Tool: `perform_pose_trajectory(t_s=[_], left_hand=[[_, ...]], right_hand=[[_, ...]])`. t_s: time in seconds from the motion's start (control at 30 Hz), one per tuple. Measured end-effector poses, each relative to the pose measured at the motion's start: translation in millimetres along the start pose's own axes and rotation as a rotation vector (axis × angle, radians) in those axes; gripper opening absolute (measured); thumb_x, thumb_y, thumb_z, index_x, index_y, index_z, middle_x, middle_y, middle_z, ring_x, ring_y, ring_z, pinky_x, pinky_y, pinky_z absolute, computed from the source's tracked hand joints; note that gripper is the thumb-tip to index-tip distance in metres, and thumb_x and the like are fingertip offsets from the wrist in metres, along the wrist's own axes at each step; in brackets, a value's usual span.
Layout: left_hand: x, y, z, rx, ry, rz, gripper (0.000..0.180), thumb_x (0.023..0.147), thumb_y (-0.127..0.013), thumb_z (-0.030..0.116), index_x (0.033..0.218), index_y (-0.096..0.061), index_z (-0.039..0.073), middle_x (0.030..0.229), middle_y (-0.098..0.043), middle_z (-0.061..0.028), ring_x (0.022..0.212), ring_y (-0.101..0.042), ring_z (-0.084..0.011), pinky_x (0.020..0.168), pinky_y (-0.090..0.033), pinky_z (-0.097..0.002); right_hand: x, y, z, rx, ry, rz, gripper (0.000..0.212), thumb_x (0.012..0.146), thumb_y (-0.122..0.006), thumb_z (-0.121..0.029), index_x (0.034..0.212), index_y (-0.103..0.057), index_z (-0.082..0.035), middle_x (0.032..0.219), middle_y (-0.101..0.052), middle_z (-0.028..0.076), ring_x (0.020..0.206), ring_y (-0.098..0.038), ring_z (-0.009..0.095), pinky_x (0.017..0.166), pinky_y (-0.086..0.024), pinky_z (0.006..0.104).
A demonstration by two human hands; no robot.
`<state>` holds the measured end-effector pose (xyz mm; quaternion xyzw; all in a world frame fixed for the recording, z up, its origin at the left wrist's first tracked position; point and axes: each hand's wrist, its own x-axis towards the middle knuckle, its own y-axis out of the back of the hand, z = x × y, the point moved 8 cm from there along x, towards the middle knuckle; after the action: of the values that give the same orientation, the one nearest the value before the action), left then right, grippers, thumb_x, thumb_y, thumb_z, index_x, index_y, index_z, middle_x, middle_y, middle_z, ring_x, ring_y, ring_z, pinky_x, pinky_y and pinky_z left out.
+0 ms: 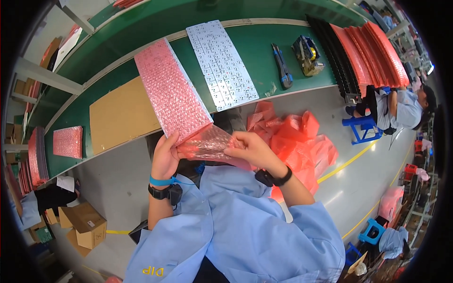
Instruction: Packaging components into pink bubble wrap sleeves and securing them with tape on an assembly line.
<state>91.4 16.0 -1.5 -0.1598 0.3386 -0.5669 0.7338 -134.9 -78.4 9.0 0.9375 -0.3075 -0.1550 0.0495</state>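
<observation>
A blue band [162, 181] is worn on the left wrist. The near left corner of the pink bubble bag [172, 89] is held in the left hand [165, 158], thumb along its edge; the fingers beneath are mostly hidden. The loose flap at the bag's near end is pinched between thumb and fingertips of the right hand [257, 151], so that the film is drawn taut between both hands, probably to keep it flat. The bag's weight is mostly borne by the green bench [259, 40], its near end overhanging the edge, where the flap can be reached from both sides. To the right, below the bench's edge, crumpled red film [299, 141] is heaped. On the bench, a cardboard sheet [123, 113] is laid left of the bag and a white dotted panel [222, 63] right of it, both apparently within easy reach. Farther right, a utility knife [283, 66] and a tape dispenser [307, 55] are set aside, seemingly for clear working room. Beyond them, pink bags [373, 54] are stood in a row beside a black rack [328, 56].
</observation>
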Motion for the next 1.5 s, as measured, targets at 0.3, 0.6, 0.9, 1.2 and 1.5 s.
perform_pose_trajectory(t_s=[0.3, 0.6, 0.9, 1.2, 1.5], left_hand=[[11.2, -0.8, -10.7, -0.021, -0.190, 0.109, 0.040, 0.111, -0.054, 0.018, 0.145, -0.051, -0.003, 0.139, -0.065, -0.0126, 0.126, -0.065, -0.0222, 0.107, -0.052, -0.0379], [5.9, -9.3, -15.0, 0.063, -0.372, 0.179, 0.044, 0.110, -0.058, 0.016, 0.147, -0.049, -0.004, 0.143, -0.062, -0.0118, 0.127, -0.061, -0.0192, 0.110, -0.048, -0.0362], [1.0, -22.1, -7.1, 0.056, -0.398, 0.132, 0.038, 0.109, -0.059, 0.014, 0.141, -0.050, -0.003, 0.131, -0.066, -0.0122, 0.107, -0.068, -0.0156, 0.090, -0.056, -0.0296], [16.5, -0.9, -25.8, 0.046, -0.422, 0.064, 0.041, 0.106, -0.062, 0.012, 0.143, -0.049, -0.002, 0.130, -0.066, -0.0102, 0.111, -0.065, -0.0132, 0.092, -0.055, -0.0292], [9.3, -1.4, -13.7, 0.147, -0.498, 0.119, 0.045, 0.106, -0.064, 0.014, 0.145, -0.047, -0.001, 0.127, -0.066, -0.0085, 0.110, -0.064, -0.0129, 0.094, -0.054, -0.0301]], right_hand=[[-49.9, 18.5, 12.2, -0.336, -0.075, 0.044, 0.016, 0.094, -0.075, -0.015, 0.096, -0.066, -0.002, 0.078, -0.067, 0.007, 0.073, -0.066, 0.017, 0.066, -0.052, 0.0334], [59.4, 45.3, -89.0, -1.120, 0.265, 0.876, 0.077, 0.085, -0.083, -0.037, 0.143, -0.049, 0.001, 0.140, -0.055, 0.029, 0.132, -0.051, 0.047, 0.105, -0.043, 0.0574], [93.0, 54.6, -101.5, -0.987, -0.012, 0.757, 0.100, 0.075, -0.087, -0.047, 0.149, -0.042, 0.003, 0.140, -0.053, 0.032, 0.134, -0.050, 0.047, 0.109, -0.041, 0.0602], [94.1, 75.1, -103.7, -0.028, -0.083, 0.550, 0.097, 0.073, -0.090, -0.041, 0.145, -0.044, 0.005, 0.137, -0.055, 0.028, 0.128, -0.055, 0.040, 0.106, -0.048, 0.0475], [85.6, -59.4, -172.9, -0.789, 0.281, 0.591, 0.097, 0.076, -0.089, -0.038, 0.147, -0.040, 0.007, 0.142, -0.050, 0.031, 0.135, -0.049, 0.043, 0.113, -0.041, 0.0504]])
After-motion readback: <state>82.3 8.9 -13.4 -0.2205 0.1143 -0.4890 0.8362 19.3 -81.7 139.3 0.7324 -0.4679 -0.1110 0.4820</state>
